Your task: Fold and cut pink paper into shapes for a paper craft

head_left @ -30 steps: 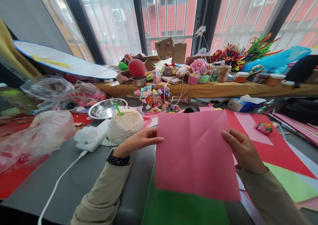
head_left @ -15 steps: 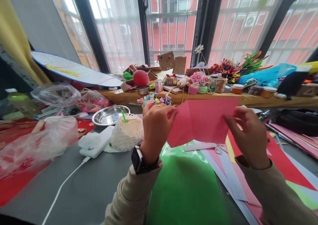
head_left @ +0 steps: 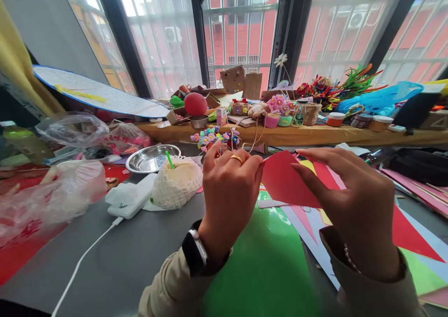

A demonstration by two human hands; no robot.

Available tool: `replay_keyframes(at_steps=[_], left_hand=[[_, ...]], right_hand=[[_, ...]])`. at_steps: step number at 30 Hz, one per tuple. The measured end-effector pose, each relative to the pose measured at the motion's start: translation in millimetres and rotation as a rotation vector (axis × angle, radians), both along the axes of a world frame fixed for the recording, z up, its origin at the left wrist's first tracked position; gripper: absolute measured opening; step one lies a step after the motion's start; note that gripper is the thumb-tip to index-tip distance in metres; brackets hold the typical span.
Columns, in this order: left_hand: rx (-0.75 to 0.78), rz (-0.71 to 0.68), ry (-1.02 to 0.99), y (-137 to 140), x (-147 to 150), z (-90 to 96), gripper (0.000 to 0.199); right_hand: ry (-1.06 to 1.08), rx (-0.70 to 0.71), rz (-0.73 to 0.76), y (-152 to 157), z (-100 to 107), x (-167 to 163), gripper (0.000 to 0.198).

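A sheet of red paper (head_left: 285, 179) is held up in front of me, folded into a smaller piece. My left hand (head_left: 233, 186), with a ring and a watch, pinches its upper left corner between thumb and fingers. At the upper right, my right hand (head_left: 353, 200) has its thumb on the near face and its fingers at the top edge; their exact grip is partly hidden. Below the paper lies a shiny green sheet (head_left: 266, 265). Strips and sheets of coloured paper (head_left: 416, 242) spread beneath and beside my right hand.
To the left stand a coconut with a green straw (head_left: 178, 184), a metal dish (head_left: 147, 161), and a white power bank (head_left: 131, 198) with a cable (head_left: 84, 256). Plastic bags (head_left: 56, 200) lie farther left. Craft flowers (head_left: 280, 105), jars (head_left: 335, 119) and a red balloon (head_left: 196, 104) line the wooden ledge.
The red paper, spread wide between my hands before, is now folded smaller. My right hand has moved left and nearer, closer to my left hand.
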State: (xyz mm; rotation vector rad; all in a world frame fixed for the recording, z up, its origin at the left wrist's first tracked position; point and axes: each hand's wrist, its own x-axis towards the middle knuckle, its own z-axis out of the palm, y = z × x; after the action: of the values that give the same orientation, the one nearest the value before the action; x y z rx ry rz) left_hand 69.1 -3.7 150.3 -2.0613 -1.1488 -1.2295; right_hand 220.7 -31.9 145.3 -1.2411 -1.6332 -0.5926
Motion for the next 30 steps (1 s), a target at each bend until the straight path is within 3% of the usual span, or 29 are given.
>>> replay_keyframes(at_steps=[9,16,20,30], left_hand=[[-0.032,0.033,0.129,-6,9,-7.5,0.014],[-0.021,0.043,0.128,-5,10,-9.2,0.018],[-0.032,0.028,0.15,-7,13,-11.2,0.01],[0.036,-0.033,0.15,-13,21,-14.6,0.012]], right_hand=[[-0.17,-0.094,-0.177,3,-5,3,0.016],[-0.188,-0.121,-0.056,7,-9,-5,0.016],[-0.158,-0.118,-0.056,3,-7,-7,0.015],[-0.119,-0.122,-0.022,-2,-4,-6,0.012]])
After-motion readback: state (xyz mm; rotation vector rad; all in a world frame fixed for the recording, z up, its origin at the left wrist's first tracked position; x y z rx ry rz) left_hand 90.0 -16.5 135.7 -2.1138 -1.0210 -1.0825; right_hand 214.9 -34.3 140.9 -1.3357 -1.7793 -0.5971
